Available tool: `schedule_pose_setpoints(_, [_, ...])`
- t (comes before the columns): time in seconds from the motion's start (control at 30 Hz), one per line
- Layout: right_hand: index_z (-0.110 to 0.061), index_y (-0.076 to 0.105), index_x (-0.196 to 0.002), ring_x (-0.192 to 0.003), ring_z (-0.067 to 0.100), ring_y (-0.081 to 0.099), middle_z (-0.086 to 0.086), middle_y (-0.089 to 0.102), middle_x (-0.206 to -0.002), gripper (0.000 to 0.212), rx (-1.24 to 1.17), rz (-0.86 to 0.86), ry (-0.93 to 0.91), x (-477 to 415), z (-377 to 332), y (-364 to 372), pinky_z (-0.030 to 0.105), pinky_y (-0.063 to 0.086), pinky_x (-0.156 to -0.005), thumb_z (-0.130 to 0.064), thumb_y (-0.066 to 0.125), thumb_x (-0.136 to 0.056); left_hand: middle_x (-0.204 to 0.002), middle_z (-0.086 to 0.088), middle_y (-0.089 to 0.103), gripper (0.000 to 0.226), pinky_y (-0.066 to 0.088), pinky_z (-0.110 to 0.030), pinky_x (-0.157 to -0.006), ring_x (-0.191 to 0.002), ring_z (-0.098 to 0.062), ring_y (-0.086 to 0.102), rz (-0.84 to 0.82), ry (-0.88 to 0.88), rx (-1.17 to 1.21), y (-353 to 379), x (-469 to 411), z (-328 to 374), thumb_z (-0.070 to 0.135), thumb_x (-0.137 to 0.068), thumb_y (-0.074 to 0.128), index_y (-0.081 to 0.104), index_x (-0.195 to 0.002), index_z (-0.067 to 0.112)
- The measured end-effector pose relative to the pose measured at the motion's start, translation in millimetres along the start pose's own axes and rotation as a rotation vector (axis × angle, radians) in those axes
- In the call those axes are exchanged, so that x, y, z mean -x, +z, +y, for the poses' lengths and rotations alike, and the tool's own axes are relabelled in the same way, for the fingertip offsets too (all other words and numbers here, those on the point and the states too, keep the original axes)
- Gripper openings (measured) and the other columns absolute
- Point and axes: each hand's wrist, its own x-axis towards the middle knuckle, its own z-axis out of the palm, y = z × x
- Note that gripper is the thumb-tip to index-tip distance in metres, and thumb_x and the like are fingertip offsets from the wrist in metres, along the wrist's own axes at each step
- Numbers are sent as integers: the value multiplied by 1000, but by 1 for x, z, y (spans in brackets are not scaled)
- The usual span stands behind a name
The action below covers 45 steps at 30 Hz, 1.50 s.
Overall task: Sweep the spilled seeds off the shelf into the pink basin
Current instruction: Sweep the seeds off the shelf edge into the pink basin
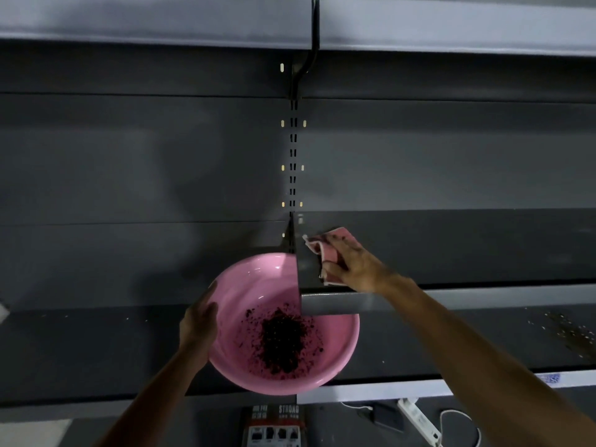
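Pink basin [251,285] was held at its left rim by the left hand [200,321], grip curled round the rim. Dark seeds [283,343] were piled in its bottom. Basin was positioned under the shelf [451,246] at its front left corner. Pink cloth [329,250] was pressed on that corner by the right hand [354,266], grip holding the cloth. Stray specks [571,333] were scattered at the lower shelf [96,350] right end.

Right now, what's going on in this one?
A person is cleaning a dark shelf. The right hand holds a pink cloth on the shelf near its left end, while the left hand holds the pink basin by its rim just below that end. A dark pile of seeds already lies in the basin. More specks are scattered on the lower shelf at the far right.
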Motion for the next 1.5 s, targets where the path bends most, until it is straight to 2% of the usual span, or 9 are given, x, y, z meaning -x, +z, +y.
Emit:
schedule_pose_setpoints(0.07, [-24, 7, -149, -146, 20, 8, 3, 10, -158, 70, 114, -35, -21, -5, 2, 11, 39, 9, -120, -52, 35, -92, -78, -1, 61, 44, 36, -15, -34, -51, -11, 47, -8, 6, -5, 2, -1, -2, 17, -103, 36, 44, -144, 29])
schedule_pose_setpoints(0.17, [-24, -3, -148, -146, 17, -6, 1, -3, -158, 68, 244, -95, 12, -11, 2, 14, 41, 0, -120, -59, 18, -93, -82, 13, 53, 43, 42, -12, -41, -63, -11, 53, -21, -6, 11, 4, -1, -4, 15, -103, 37, 43, -144, 29])
schedule_pose_setpoints(0.3, [-24, -7, -147, -145, 20, -13, 3, -11, -157, 65, 299, -116, 70, -17, -2, 14, 43, -4, -119, -57, 7, -93, -110, 1, 62, 43, 57, -38, -62, -73, -21, 62, -19, -51, 36, 7, -2, -9, 17, -103, 37, 44, -143, 32])
schedule_pose_setpoints(0.4, [-24, -6, -147, -145, 21, -13, 3, -11, -157, 65, 289, -116, 93, -23, -5, 17, 44, -5, -119, -58, 7, -93, -127, -8, 60, 43, 53, -32, -61, -76, -13, 58, -3, -56, 62, 7, -2, -17, 18, -103, 38, 44, -143, 30])
schedule_pose_setpoints(0.5, [-25, -3, -148, -145, 20, -10, 2, -7, -158, 63, 281, -68, 95, -27, -6, 21, 43, -5, -119, -56, 8, -94, -135, -9, 58, 43, 52, -38, -78, -98, -23, 61, 25, -84, 103, 8, -2, -26, 17, -101, 40, 47, -143, 30])
schedule_pose_setpoints(0.8, [-26, -1, -148, -146, 18, -9, 0, -5, -158, 63, 288, -38, 97, -32, -3, 25, 43, -3, -119, -57, 7, -93, -134, -6, 61, 41, 52, -55, -93, -110, -32, 62, 102, -199, 119, 20, -5, -76, 24, -98, 46, 51, -137, 39])
schedule_pose_setpoints(1.07, [-28, -1, -148, -146, 15, -8, -2, -5, -158, 63, 302, -30, 117, -34, -3, 27, 40, -4, -119, -57, 9, -93, -135, -7, 60, 44, 53, -50, -92, -107, -32, 62, 101, -300, 175, 32, -15, -94, 17, -99, 45, 49, -138, 38])
schedule_pose_setpoints(1.23, [-27, 1, -148, -146, 14, -7, -3, -3, -158, 62, 296, -28, 124, -35, -3, 28, 40, -3, -120, -56, 10, -94, -138, -11, 55, 46, 51, -35, -77, -99, -23, 58, 30, -273, 146, 40, -21, -101, 14, -101, 42, 43, -145, 28])
schedule_pose_setpoints(1.5, [-27, 2, -148, -146, 14, -6, -3, -3, -159, 63, 305, -28, 125, -36, -2, 30, 40, -3, -120, -57, 9, -93, -149, -11, 45, 49, 44, -34, -91, -123, -32, 53, -22, -288, 127, 48, -30, -117, 13, -102, 39, 37, -148, 29])
